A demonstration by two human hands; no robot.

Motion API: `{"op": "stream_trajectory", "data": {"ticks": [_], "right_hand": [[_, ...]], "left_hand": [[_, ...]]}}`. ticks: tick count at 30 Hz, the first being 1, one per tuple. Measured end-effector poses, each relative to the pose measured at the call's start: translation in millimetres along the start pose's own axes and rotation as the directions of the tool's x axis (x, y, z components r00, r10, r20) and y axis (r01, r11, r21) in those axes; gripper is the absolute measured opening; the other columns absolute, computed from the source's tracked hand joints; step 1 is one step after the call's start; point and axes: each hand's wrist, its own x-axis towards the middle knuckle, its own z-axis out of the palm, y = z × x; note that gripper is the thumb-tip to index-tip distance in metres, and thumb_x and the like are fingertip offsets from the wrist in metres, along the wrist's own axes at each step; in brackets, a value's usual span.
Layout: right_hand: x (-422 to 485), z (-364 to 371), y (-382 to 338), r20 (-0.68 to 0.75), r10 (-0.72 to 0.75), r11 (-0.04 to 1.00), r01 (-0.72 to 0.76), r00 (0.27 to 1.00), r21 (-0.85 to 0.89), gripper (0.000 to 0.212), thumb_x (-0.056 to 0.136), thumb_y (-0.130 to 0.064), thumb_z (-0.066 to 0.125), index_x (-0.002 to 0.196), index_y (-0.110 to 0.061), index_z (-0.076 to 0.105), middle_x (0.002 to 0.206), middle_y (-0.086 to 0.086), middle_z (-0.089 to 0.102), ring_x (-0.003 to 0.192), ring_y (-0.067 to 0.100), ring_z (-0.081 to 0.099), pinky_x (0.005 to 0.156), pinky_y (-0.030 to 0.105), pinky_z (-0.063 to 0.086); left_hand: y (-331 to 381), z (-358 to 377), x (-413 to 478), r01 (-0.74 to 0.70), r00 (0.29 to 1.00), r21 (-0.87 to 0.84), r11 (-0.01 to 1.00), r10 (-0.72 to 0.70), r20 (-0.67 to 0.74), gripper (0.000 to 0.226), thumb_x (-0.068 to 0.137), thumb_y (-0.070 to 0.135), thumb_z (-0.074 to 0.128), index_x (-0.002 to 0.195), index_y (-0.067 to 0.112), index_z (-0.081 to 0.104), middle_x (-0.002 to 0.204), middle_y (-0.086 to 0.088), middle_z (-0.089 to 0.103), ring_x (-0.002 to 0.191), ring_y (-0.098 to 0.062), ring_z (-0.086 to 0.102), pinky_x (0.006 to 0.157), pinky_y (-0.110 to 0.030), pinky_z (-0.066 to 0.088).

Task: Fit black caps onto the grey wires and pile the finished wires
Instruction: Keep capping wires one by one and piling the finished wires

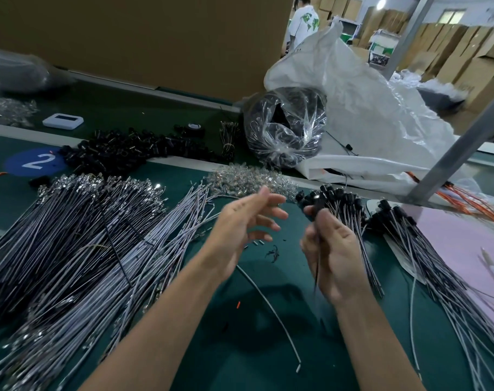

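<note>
In the right hand (334,259), a capped wire (316,275); left hand (241,230) spread beside.

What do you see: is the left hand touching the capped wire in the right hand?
Apart. The head view shows bare green table between the open left hand and the capped wire that the right hand grips.

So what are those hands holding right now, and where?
The right hand pinches a capped wire just below its black cap; the left hand holds nothing.
</note>
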Motion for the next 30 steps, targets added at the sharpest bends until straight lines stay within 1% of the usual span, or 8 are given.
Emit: {"op": "stream_trajectory", "data": {"ticks": [4,7,13,16,18,21,25,30], "right_hand": [[-4,5,8,0.087,-0.056,0.948,0.080,0.995,-0.308,0.023,0.078,-0.012,0.066,0.099,-0.002,0.070,0.070,0.003,0.070,0.055,0.005,0.058,0.053,0.015,0.046],[-6,9,9,0.102,-0.091,0.910,0.124,0.991,-0.395,0.020,0.085,0.005,0.063,0.104,0.000,0.066,0.075,0.003,0.073,0.061,0.007,0.064,0.060,0.016,0.051],[-8,11,10,0.091,-0.099,0.888,0.129,0.991,-0.441,0.020,0.085,0.000,0.067,0.103,-0.005,0.064,0.077,0.010,0.075,0.064,0.015,0.070,0.062,0.018,0.053],[-8,10,11,0.105,-0.066,0.858,0.110,0.992,-0.502,0.007,0.087,0.000,0.065,0.088,-0.004,0.070,0.071,0.012,0.074,0.058,0.017,0.068,0.056,0.018,0.050],[-8,10,12,0.110,-0.060,0.847,0.109,0.992,-0.521,0.011,0.088,0.002,0.064,0.081,-0.003,0.071,0.065,0.012,0.071,0.054,0.017,0.065,0.053,0.017,0.049],[-8,11,12,0.112,-0.092,0.856,0.136,0.989,-0.498,0.012,0.088,0.003,0.063,0.081,-0.002,0.070,0.063,0.011,0.070,0.053,0.016,0.065,0.053,0.017,0.049],[-9,11,14,0.110,-0.149,0.853,0.184,0.983,-0.489,0.009,0.089,0.002,0.062,0.087,0.001,0.070,0.064,0.008,0.070,0.055,0.015,0.065,0.056,0.017,0.050],[-8,12,14,0.086,-0.176,0.849,0.195,0.981,-0.491,0.007,0.088,0.000,0.064,0.089,-0.002,0.070,0.067,0.007,0.073,0.057,0.014,0.068,0.057,0.016,0.051]], "left_hand": [[-10,10,-3,-0.017,0.999,0.223,0.975,0.026,-0.037,0.023,0.083,0.034,0.072,0.094,0.014,0.076,0.084,-0.010,0.074,0.074,-0.017,0.064,0.066,-0.029,0.051],[-12,12,-4,-0.052,0.991,0.186,0.981,0.074,-0.115,0.007,0.082,0.017,0.077,0.088,0.019,0.078,0.077,-0.001,0.075,0.069,-0.010,0.065,0.063,-0.020,0.049],[-10,14,-5,-0.082,0.980,0.059,0.995,0.091,-0.178,0.014,0.072,0.019,0.081,0.086,0.022,0.080,0.074,-0.004,0.072,0.062,-0.010,0.063,0.058,-0.021,0.052],[-9,13,-5,-0.086,0.978,0.043,0.995,0.093,-0.189,0.023,0.063,0.035,0.079,0.083,0.023,0.080,0.084,-0.002,0.076,0.077,-0.010,0.066,0.073,-0.025,0.053],[-8,12,-4,-0.097,0.978,0.045,0.994,0.104,-0.182,0.025,0.062,0.038,0.078,0.082,0.022,0.080,0.089,-0.003,0.077,0.084,-0.009,0.067,0.076,-0.024,0.052],[-9,13,-4,-0.098,0.976,0.039,0.994,0.104,-0.190,0.027,0.060,0.036,0.079,0.081,0.019,0.079,0.085,-0.004,0.077,0.077,-0.010,0.068,0.068,-0.020,0.052],[-13,19,-7,-0.069,0.983,-0.005,0.998,0.067,-0.169,0.032,0.067,0.029,0.080,0.086,0.004,0.076,0.074,-0.016,0.070,0.056,-0.020,0.058,0.045,-0.024,0.046],[-12,18,-8,-0.080,0.980,-0.004,0.997,0.078,-0.180,0.024,0.073,0.022,0.080,0.091,0.007,0.077,0.079,-0.008,0.072,0.065,-0.015,0.063,0.052,-0.023,0.050]]}}
